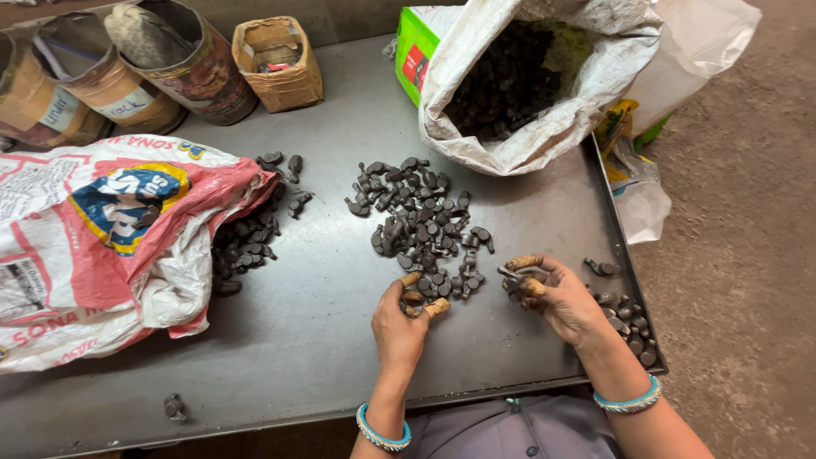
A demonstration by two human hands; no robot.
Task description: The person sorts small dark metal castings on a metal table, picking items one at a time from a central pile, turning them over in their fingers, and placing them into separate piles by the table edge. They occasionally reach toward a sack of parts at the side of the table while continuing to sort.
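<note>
- Seemingly mid-way through sorting: the left hand [399, 323] rests at the near edge of the central heap of small dark metal pieces [421, 229] on the grey metal table [323, 340], its taped fingertips [435, 308] curled and pinching one or two pieces out of the heap.
- Meanwhile the right hand [561, 297], just right of the heap, has its fingers bent inward around a piece [512, 276] gripped between thumb and forefinger; whether more lie in the palm I cannot tell.
- By the table's right edge, near its front corner, a smaller group of pieces [629, 327] lies apart, touching the right wrist; judged from this, these are the ones already gone through.
- Much looks left: the central heap is large, and the open white sack [544, 102] at the far right corner is full of similar dark pieces.
- At the left edge a printed red-and-white sack [102, 246] lies on its side with more pieces spilled [246, 238] at its mouth.
- One stray piece [174, 406] sits at the front edge, left.
- Along the far edge stand tins [183, 59] and a small cardboard box [279, 64].
</note>
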